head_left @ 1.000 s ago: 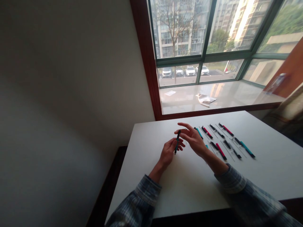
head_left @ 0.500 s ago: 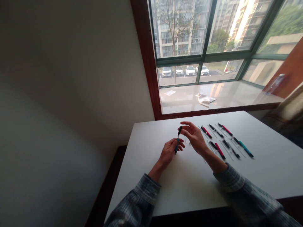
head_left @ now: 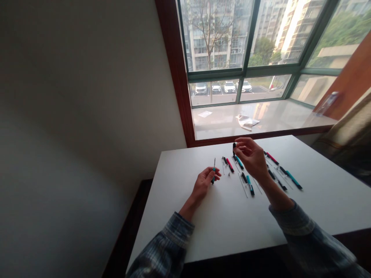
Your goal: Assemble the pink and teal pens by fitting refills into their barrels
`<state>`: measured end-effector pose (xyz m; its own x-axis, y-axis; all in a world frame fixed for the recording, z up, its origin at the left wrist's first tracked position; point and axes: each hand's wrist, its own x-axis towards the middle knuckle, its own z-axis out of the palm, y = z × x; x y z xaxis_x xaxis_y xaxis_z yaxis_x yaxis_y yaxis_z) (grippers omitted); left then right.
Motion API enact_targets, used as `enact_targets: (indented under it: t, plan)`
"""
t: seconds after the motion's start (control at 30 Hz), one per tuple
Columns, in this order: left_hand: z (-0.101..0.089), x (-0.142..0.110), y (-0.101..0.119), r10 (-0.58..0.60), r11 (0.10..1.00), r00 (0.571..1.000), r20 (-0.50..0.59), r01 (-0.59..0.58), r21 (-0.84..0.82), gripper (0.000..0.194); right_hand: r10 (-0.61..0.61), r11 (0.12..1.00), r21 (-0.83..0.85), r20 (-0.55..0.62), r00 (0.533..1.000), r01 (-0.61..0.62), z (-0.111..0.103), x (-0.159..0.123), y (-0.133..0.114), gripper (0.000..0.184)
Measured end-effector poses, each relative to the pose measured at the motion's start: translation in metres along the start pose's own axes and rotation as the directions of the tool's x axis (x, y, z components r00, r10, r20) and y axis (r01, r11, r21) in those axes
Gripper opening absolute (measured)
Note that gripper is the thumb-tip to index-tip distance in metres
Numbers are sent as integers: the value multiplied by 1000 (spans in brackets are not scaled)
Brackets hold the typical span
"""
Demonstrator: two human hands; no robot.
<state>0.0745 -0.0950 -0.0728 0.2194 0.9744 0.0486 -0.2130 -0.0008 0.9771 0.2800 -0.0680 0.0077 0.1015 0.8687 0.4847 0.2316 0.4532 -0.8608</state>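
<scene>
The left hand (head_left: 204, 184) was closed, its fingers curled around an upright teal-and-black pen body (head_left: 213, 177), and a thin metal rod (head_left: 215, 163) projected upward from the top of the body. The right hand (head_left: 252, 156) was raised over the table at centre frame, thumb and forefinger pinching a small black pen part (head_left: 234, 147) while the remaining fingers curved loosely. Separated pen parts lay in spaced rows on the white table (head_left: 232, 227), upper right of the left hand. A pink-barrelled pen section (head_left: 230, 165) and a teal-barrelled pen section (head_left: 239, 162) lay just below the pinched part. A second teal section (head_left: 250, 186) lay below the right hand's fingers, and further pink (head_left: 271, 158) and teal (head_left: 293, 180) sections lay to the right. Plaid sleeves (head_left: 304, 235) covered both forearms at the bottom of the frame. A window (head_left: 243, 38) occupied the upper right, and a crumpled plastic bag (head_left: 247, 121) lay on its sill.
</scene>
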Motion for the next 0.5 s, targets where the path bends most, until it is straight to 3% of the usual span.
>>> enact_targets:
  t: [0.1, 0.23, 0.33, 0.5]
  plan:
    - [-1, 2, -1, -5, 1000, 999, -36, 4, -22, 41, 74, 948, -318, 127, 989, -30, -14, -14, 14, 29]
    - [1, 2, 1, -11, 1000, 999, -44, 10, -12, 40, 185, 815, -580, 253, 949, -4, -10, -34, 39, 31]
    - [2, 1, 4, -11, 1000, 999, -47, 11, 7, 39, 218, 753, -657, 295, 930, 32, 1, -42, 50, 33]
    - [1, 1, 4, 1, 999, 999, -47, 1, 38, 37, 206, 752, -656, 325, 923, 63, 10, -47, 56, 29]
